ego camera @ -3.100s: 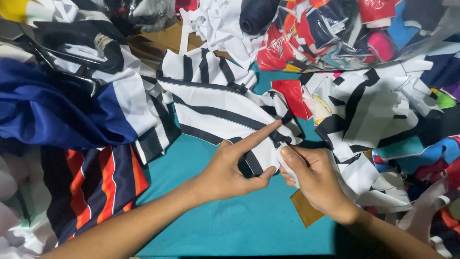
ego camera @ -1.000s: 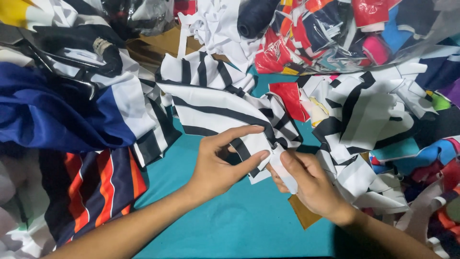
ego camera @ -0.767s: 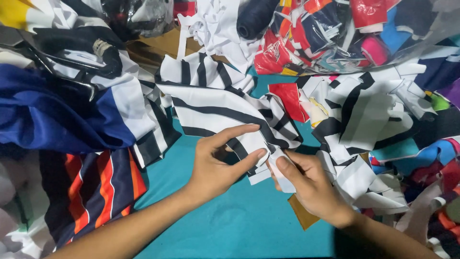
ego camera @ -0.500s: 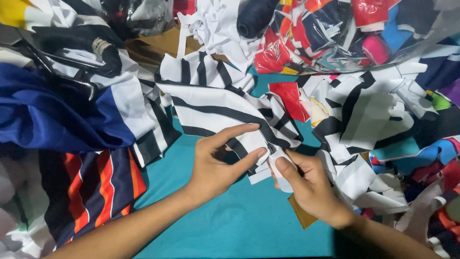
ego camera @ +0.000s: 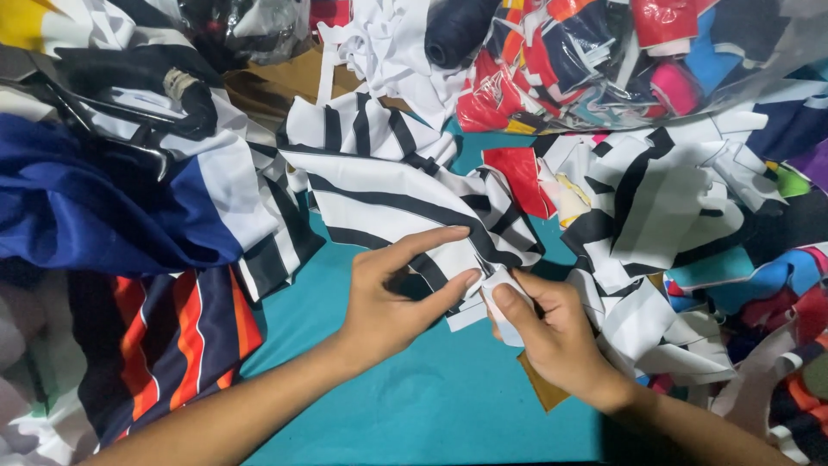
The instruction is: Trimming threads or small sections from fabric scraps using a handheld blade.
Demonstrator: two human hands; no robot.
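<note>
A white cloth with black stripes [ego camera: 388, 194] lies crumpled on a teal surface [ego camera: 431, 406]. My left hand [ego camera: 392, 293] rests on its near edge, thumb and forefinger pinching the cloth. Right beside it, my right hand [ego camera: 552, 332] pinches a small white corner of the same cloth between thumb and forefinger. The two hands almost touch at the fingertips.
A blue and white cloth [ego camera: 103, 207] and an orange, navy striped cloth [ego camera: 172, 336] lie at the left. Black and white scraps [ego camera: 673, 198] pile at the right. A clear bag of coloured scraps [ego camera: 621, 52] and a dark thread spool [ego camera: 457, 30] sit at the back.
My left forefinger, earlier pointing out flat on the cloth, has curled in to pinch its edge. My right hand has shifted slightly, still holding the white corner.
</note>
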